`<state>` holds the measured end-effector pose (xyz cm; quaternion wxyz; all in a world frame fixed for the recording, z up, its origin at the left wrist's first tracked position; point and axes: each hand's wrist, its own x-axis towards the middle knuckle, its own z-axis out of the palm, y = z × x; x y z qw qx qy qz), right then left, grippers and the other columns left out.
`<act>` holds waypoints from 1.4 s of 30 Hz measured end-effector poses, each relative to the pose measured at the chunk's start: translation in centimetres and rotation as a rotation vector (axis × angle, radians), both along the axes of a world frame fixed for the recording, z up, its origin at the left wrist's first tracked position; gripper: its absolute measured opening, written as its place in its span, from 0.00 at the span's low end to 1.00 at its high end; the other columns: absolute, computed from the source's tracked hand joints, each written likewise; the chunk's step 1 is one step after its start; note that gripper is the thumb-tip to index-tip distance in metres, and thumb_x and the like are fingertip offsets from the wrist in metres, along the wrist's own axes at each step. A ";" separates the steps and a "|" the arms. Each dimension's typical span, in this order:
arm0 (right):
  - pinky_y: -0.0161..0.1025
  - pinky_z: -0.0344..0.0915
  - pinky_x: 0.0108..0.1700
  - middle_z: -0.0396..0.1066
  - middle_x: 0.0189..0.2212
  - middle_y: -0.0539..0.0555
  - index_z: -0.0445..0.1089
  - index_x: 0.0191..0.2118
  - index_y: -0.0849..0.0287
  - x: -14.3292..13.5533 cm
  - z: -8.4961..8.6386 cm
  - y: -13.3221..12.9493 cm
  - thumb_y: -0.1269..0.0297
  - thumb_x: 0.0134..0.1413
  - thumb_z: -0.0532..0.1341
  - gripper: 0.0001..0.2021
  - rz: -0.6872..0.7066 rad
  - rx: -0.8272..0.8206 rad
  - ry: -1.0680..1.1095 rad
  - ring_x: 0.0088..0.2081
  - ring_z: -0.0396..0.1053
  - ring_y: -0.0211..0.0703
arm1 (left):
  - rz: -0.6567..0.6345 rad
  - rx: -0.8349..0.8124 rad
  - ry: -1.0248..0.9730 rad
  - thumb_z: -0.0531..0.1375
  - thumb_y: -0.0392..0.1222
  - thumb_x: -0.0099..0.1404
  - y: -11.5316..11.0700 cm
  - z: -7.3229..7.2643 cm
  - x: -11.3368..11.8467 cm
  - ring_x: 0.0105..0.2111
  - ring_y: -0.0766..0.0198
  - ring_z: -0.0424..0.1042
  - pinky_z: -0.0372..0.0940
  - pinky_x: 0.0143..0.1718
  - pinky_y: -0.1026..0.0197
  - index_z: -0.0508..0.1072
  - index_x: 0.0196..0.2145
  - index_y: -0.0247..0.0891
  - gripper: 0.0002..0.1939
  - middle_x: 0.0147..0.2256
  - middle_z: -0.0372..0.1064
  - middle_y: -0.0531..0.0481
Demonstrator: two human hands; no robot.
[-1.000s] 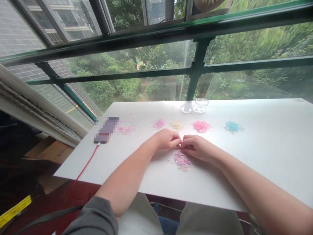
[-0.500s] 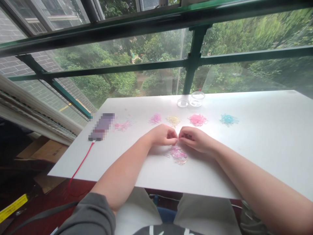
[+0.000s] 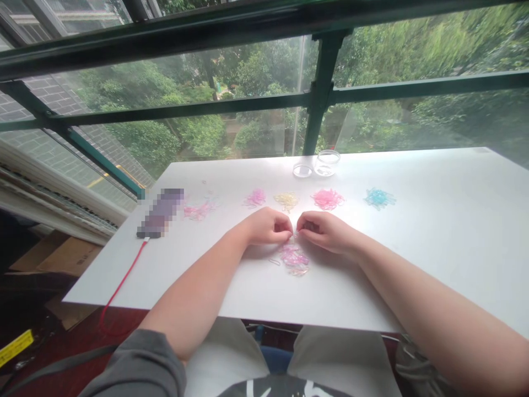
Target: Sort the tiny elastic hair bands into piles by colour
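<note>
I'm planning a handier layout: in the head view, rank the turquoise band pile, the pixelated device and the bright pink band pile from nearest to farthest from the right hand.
From the right hand:
1. Bright pink band pile, just beyond it.
2. Turquoise band pile, farther out to the right.
3. Pixelated device, far off to the left.

No text readable. White print (image 3: 250, 388) on dark shirt (image 3: 285, 386) cut off at bottom; yellow strip (image 3: 15, 348), lower left, too blurred to read.
</note>
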<state>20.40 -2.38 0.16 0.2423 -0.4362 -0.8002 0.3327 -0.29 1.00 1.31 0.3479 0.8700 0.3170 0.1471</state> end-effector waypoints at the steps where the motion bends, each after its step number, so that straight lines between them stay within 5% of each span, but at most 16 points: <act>1: 0.32 0.55 0.26 0.64 0.22 0.48 0.67 0.31 0.59 0.0 0.0 0.0 0.70 0.49 0.55 0.05 0.006 -0.004 0.006 0.23 0.59 0.34 | -0.007 0.005 0.005 0.58 0.36 0.54 0.0 0.0 0.0 0.23 0.70 0.65 0.58 0.26 0.68 0.76 0.28 0.36 0.07 0.23 0.71 0.53; 7: 0.32 0.54 0.25 0.64 0.21 0.48 0.68 0.31 0.59 0.0 0.1 -0.1 0.70 0.48 0.56 0.04 0.020 -0.023 0.037 0.23 0.58 0.33 | -0.088 0.037 0.017 0.55 0.42 0.60 0.0 0.4 0.1 0.28 0.68 0.67 0.60 0.32 0.67 0.78 0.31 0.37 0.12 0.28 0.72 0.50; 14: 0.32 0.53 0.24 0.62 0.20 0.47 0.67 0.30 0.59 0.1 0.1 -0.1 0.68 0.49 0.56 0.03 0.003 -0.034 0.041 0.22 0.57 0.33 | 0.033 0.060 -0.036 0.61 0.43 0.55 -0.1 0.0 0.2 0.29 0.67 0.69 0.61 0.31 0.66 0.77 0.33 0.36 0.10 0.29 0.73 0.50; 24: 0.32 0.53 0.24 0.60 0.19 0.46 0.66 0.30 0.60 0.2 0.3 -0.1 0.69 0.49 0.56 0.03 -0.002 -0.041 0.013 0.21 0.57 0.33 | 0.041 0.133 -0.096 0.58 0.37 0.55 0.4 -0.3 0.1 0.26 0.70 0.67 0.60 0.29 0.68 0.74 0.27 0.35 0.05 0.25 0.71 0.52; 29: 0.33 0.56 0.27 0.65 0.24 0.50 0.69 0.26 0.60 0.2 1.2 -0.5 0.66 0.46 0.60 0.04 0.086 -0.006 -0.092 0.23 0.59 0.33 | 0.091 0.173 -0.158 0.58 0.37 0.56 0.7 -0.5 -0.1 0.25 0.70 0.66 0.59 0.27 0.68 0.73 0.27 0.34 0.05 0.24 0.69 0.52; 35: 0.33 0.53 0.24 0.61 0.20 0.47 0.68 0.31 0.60 -0.3 0.4 -0.3 0.62 0.48 0.60 0.06 -0.097 0.012 -0.045 0.21 0.56 0.33 | 0.077 0.196 -0.169 0.58 0.38 0.56 0.6 -0.8 0.2 0.26 0.70 0.66 0.59 0.28 0.67 0.74 0.28 0.35 0.06 0.24 0.70 0.52; 42: 0.32 0.52 0.23 0.57 0.18 0.46 0.65 0.27 0.60 -0.4 -0.1 -0.2 0.64 0.51 0.58 0.06 -0.085 0.014 0.093 0.21 0.54 0.33 | 0.064 0.206 -0.188 0.58 0.37 0.57 0.5 -0.7 0.4 0.25 0.70 0.66 0.60 0.29 0.67 0.74 0.27 0.35 0.05 0.24 0.71 0.53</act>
